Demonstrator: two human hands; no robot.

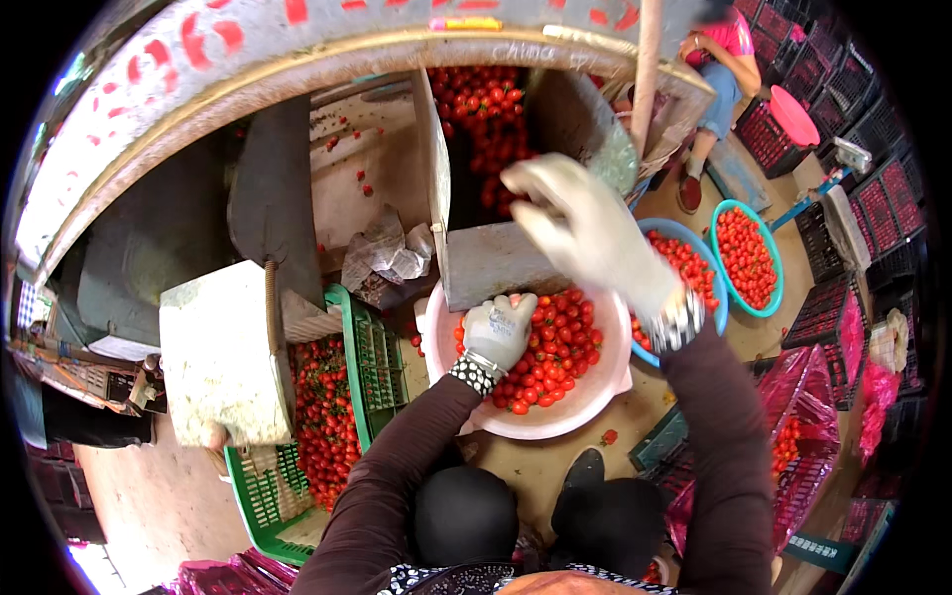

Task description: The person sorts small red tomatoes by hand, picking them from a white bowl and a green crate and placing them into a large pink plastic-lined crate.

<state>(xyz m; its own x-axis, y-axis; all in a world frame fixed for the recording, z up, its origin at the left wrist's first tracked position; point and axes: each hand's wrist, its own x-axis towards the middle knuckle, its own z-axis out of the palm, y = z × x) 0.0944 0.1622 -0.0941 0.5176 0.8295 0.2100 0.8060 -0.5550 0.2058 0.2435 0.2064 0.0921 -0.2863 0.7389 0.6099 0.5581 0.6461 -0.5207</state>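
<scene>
Both of my hands wear pale work gloves. My left hand (pixel 501 331) lies curled on the small red tomatoes (pixel 554 349) in a pink basin (pixel 573 424), at the basin's back left; whether a tomato is in its fingers is unclear. My right hand (pixel 576 219), blurred, is raised above the front of a metal chute (pixel 494 256), fingers curved and thumb apart, its palm partly hidden. Past its fingertips, more red tomatoes (pixel 483 104) fill the chute's upper part. A blue basin (pixel 720 286) of tomatoes stands partly behind my right wrist.
A green crate (pixel 372 372) of tomatoes stands left, beside a pale board (pixel 223 357). To the right are a teal basin (pixel 777 275) of tomatoes and a crate lined with pink plastic (pixel 811 446). A seated person (pixel 718 97) is at the upper right, near stacked black crates.
</scene>
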